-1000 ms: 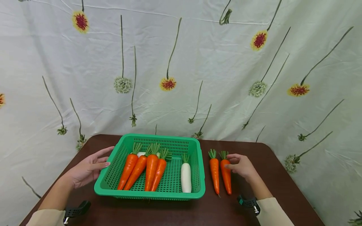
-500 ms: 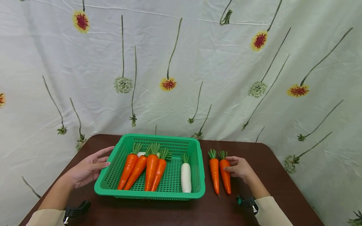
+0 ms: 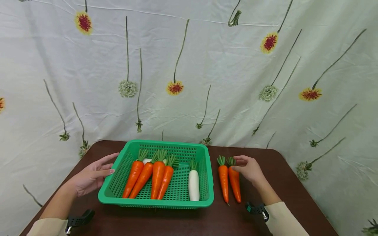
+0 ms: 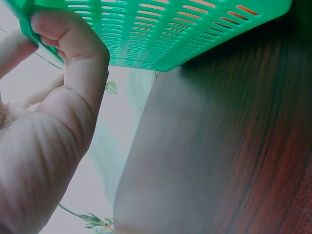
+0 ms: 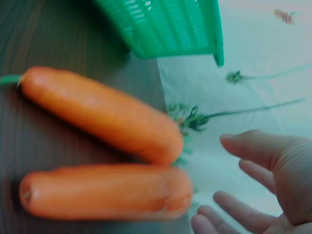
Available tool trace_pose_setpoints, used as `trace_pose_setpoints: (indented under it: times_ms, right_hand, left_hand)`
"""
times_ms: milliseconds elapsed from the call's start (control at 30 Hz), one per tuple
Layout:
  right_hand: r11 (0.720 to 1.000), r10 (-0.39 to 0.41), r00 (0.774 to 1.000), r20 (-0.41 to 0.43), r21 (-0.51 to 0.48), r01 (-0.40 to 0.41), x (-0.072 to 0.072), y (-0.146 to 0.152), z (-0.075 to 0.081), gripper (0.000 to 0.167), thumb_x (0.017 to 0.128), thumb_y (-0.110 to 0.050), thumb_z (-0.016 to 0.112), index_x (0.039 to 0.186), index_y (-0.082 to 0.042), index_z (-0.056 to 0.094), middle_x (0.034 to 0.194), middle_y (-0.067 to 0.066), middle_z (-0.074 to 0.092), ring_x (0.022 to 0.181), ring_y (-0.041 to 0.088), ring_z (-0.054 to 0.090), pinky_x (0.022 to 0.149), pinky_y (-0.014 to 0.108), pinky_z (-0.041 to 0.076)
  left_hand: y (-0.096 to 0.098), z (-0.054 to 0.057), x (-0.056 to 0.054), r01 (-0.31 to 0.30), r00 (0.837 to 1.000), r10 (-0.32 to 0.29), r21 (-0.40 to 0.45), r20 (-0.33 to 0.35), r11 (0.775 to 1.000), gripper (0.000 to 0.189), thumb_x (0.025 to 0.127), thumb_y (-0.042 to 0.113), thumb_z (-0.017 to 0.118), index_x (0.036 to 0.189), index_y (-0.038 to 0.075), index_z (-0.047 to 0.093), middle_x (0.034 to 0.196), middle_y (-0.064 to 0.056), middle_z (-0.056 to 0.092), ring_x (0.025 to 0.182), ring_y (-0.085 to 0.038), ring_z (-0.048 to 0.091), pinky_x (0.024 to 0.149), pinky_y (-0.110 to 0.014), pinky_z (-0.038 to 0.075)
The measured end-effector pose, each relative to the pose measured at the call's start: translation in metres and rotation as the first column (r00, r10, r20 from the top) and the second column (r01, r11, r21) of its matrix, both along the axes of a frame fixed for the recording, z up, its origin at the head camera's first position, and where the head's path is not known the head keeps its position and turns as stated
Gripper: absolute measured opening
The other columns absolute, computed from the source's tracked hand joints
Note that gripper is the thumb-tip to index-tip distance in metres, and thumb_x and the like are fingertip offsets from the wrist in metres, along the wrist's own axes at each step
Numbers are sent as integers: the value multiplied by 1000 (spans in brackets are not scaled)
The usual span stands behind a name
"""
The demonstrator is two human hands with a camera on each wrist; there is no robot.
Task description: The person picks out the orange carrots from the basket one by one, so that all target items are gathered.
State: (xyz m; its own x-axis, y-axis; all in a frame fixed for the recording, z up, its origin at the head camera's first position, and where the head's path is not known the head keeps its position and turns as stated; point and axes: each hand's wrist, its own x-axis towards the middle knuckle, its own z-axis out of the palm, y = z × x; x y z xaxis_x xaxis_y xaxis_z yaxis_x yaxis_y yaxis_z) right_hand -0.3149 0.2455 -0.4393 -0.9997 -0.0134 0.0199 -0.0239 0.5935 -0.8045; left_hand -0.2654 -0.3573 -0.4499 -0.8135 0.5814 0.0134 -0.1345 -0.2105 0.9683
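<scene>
A green plastic basket (image 3: 156, 204) stands on the dark wood table, holding several carrots (image 3: 158, 178) on its left side and a white radish (image 3: 194, 185) on its right. My left hand (image 3: 90, 177) grips the basket's left rim; in the left wrist view the bent thumb (image 4: 73, 53) lies at that rim. To the basket's right, two carrots lie side by side, a left carrot (image 3: 223, 182) and a right carrot (image 3: 235, 185). Over the top of the right carrot hovers my right hand (image 3: 249, 168). The right wrist view shows its fingers spread apart, holding nothing.
Something white (image 3: 146, 161) shows partly behind the carrot tops in the basket. A pale flower-printed cloth (image 3: 165, 111) hangs behind the table (image 3: 177, 223). Dark straps (image 3: 260, 210) circle both wrists.
The right hand took hold of the right carrot's upper part, shifted it slightly left toward the other carrot, then let go and rose a little. The left hand stayed at the basket rim.
</scene>
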Motion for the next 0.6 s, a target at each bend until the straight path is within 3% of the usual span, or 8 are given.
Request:
trace_pose_setpoints:
  times_ms: [233,600]
  right_hand:
    - [994,62,994,-90,-79,-69,2,-18,18,41,90,-19,79,129,-10,70,133,20,67,120,37,63,92,42,61]
    - [970,196,979,-62,-135,-203,6,-52,41,42,90,-22,80,130,-13,70,132,12,68,122,32,64,95,45,59]
  left_hand:
    - [0,0,-1,1,1000,-1,-9,2,1000,68,108,-3,38,164,23,9,141,1,63,122,-25,68,98,-50,57]
    - [-1,-1,-1,5,1000,-5,-11,4,1000,68,108,-3,37,164,24,9,141,2,63,122,-25,68,99,-50,57]
